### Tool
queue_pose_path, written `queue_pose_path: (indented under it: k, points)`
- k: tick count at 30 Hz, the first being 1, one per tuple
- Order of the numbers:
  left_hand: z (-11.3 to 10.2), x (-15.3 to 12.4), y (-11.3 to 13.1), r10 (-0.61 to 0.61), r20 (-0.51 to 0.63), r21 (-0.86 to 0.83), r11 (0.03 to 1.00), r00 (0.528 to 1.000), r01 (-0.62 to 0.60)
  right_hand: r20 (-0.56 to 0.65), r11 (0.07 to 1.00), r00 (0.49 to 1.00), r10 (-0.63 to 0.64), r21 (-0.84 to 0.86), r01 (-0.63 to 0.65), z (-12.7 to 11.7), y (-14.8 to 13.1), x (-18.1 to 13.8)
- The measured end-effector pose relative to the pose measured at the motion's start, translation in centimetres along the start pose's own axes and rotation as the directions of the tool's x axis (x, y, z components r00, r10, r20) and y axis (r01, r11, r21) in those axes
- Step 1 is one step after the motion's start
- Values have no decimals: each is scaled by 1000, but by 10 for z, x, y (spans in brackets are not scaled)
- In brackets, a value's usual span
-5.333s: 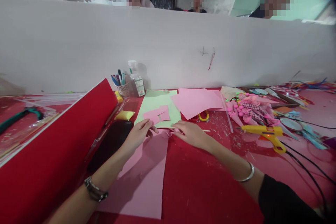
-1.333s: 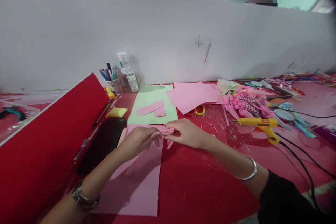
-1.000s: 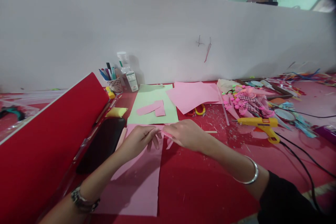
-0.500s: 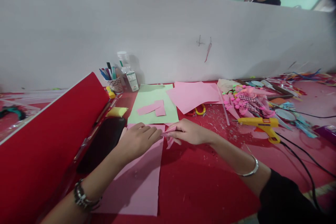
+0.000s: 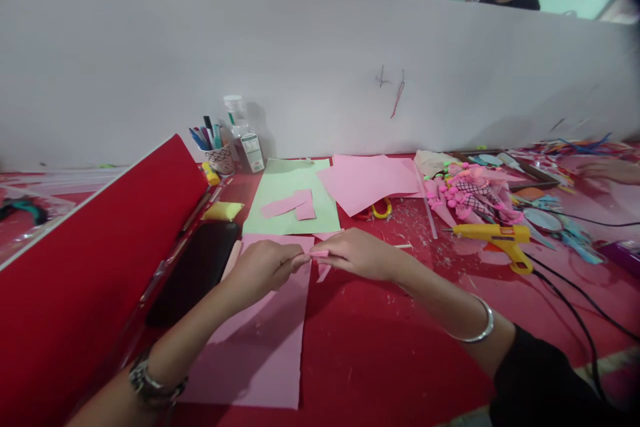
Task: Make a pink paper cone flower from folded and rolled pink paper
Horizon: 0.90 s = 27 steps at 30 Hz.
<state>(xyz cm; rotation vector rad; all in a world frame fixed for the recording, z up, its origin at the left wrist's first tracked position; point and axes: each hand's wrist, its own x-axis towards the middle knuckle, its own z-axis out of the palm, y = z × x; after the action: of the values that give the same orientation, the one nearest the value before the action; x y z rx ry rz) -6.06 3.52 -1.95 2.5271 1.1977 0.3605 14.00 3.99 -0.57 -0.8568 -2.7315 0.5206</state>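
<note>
My left hand (image 5: 264,265) and my right hand (image 5: 357,255) meet over the red table (image 5: 400,353), fingertips pinched together on a small folded pink paper piece (image 5: 317,254). Both hands are closed on it, just above the top edge of a large pink paper sheet (image 5: 260,340). A pink scrap (image 5: 323,273) lies under the hands. A watch is on my left wrist, a silver bangle on my right.
A green sheet (image 5: 293,197) with pink cut pieces (image 5: 290,204), another pink sheet (image 5: 367,180), yellow-handled scissors (image 5: 381,209), a yellow glue gun (image 5: 493,235) with cord, pink cones (image 5: 467,197), a pen cup (image 5: 217,150), a bottle (image 5: 245,137), a red board (image 5: 90,253), a black case (image 5: 193,273). Another person's hand (image 5: 610,170) at right.
My hands have kept working the small pink piece, turning and pinching it between the fingertips. Another person's hand has come into view at the far right.
</note>
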Motion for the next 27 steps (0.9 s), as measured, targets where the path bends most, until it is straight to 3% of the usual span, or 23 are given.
queue_pose_path:
  k: [2, 4, 7, 9, 10, 12, 13, 15, 19, 21, 24, 27]
  points:
    - [1, 1, 0, -80, 85, -270, 957, 993, 101, -14, 997, 1000, -9, -77, 8, 3, 0, 0]
    - [3, 1, -1, -123, 200, -494, 844, 972, 208, -26, 989, 999, -29, -147, 25, 6, 0, 0]
    - [7, 3, -3, -134, 337, -629, 705, 932, 328, -31, 979, 999, -25, -205, 18, 9, 0, -1]
    - [8, 3, -1, -108, 302, -584, 764, 947, 273, -44, 985, 999, 19, -168, -26, 8, 0, -2]
    - [8, 3, 0, -81, 229, -487, 853, 970, 186, -50, 992, 998, 40, -122, -46, 7, 0, -2]
    - [8, 2, 4, 14, 44, -153, 988, 999, -7, -50, 998, 997, 67, 25, -66, 4, 3, -2]
    - [7, 1, 5, 83, -22, 29, 996, 996, -82, -32, 991, 997, 70, 118, -66, 3, 6, -2]
    - [4, 1, 7, 237, -56, 317, 926, 970, -208, 48, 947, 997, 59, 312, -71, 3, 11, -2]
    - [-2, 0, 6, 452, 3, 546, 746, 892, -380, 165, 856, 986, 5, 510, -90, 3, 14, -4]
    - [-3, 0, 5, 458, -8, 539, 751, 889, -382, 120, 877, 993, -13, 479, -46, 1, 11, -4]
    - [-4, -2, 6, 331, -12, 407, 863, 944, -297, 57, 931, 997, -50, 365, 26, -3, 4, -4]
    - [-4, -4, 8, 104, 81, 0, 995, 991, -104, 18, 980, 998, -61, 193, 56, -6, -2, -4]
